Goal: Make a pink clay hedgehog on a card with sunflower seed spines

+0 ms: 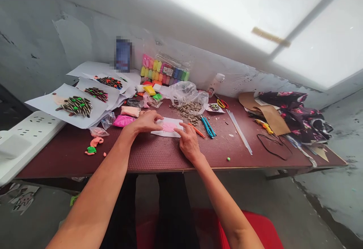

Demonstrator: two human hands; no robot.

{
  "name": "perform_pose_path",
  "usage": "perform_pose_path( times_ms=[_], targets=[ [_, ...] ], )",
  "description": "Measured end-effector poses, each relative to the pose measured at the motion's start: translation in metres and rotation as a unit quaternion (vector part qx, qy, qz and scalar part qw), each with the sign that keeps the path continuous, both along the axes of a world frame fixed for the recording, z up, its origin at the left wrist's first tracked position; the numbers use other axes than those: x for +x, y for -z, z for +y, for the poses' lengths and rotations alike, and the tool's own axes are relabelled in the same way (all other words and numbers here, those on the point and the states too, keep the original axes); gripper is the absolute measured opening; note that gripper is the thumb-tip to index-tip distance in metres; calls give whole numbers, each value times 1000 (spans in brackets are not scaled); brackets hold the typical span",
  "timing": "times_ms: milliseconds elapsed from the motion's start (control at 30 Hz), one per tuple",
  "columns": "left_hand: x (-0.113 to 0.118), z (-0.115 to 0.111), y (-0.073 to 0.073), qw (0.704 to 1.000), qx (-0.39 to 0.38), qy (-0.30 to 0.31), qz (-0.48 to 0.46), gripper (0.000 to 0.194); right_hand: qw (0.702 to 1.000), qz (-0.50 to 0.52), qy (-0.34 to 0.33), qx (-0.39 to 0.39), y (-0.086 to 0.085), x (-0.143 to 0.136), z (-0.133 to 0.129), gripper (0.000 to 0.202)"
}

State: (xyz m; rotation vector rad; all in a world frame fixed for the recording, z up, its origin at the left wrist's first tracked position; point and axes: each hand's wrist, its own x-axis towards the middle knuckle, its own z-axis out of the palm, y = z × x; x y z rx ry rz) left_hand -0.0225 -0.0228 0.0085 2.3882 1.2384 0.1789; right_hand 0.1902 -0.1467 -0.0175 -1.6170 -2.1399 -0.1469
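Two bare forearms [227,199] come nearest to the camera, and they reach over the dark red table [159,156] to a small white card [166,134]. Between the fingertips of both hands, on this card, is one flat pink patch [169,127]. Left hand [146,122] has its fingers curved over the left side of the card; whether thumb and forefinger pinch something, I cannot tell. Right hand [189,142] has its fingers somewhat spread, with the forefinger laid at the right border of the pink. I suppose that the two sides are held so that the card does not slide.

Just right of the right fingers lie an orange tool [197,131] and a blue cutter [208,127], perhaps for easy reach. Beyond these fingers, striped seeds [190,108] spill from a clear bag [188,92], which possibly serves to gather them. Left of the left fingers is a magenta packet [124,121].
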Motion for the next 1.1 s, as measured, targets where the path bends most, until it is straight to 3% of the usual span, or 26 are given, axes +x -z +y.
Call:
perform_pose_path(
  times_ms=[200, 467, 800, 1100],
  targets=[
    [-2, -1, -1, 1000, -4, 10, 14, 67, 999, -42, 21, -20, -8, -7, 1, 35],
    [-3, 0, 0, 1000, -17, 15, 5, 65, 996, -62, 22, -60, -13, -24, 14, 34],
    [-2, -2, -2, 1000, -22, 10, 8, 65, 1000, -14, 5, -17, -7, -29, 15, 32],
    [-5, 0, -1, 999, -24, 28, 12, 66, 999, -43, -5, -28, -9, -31, 15, 31]
  ],
)
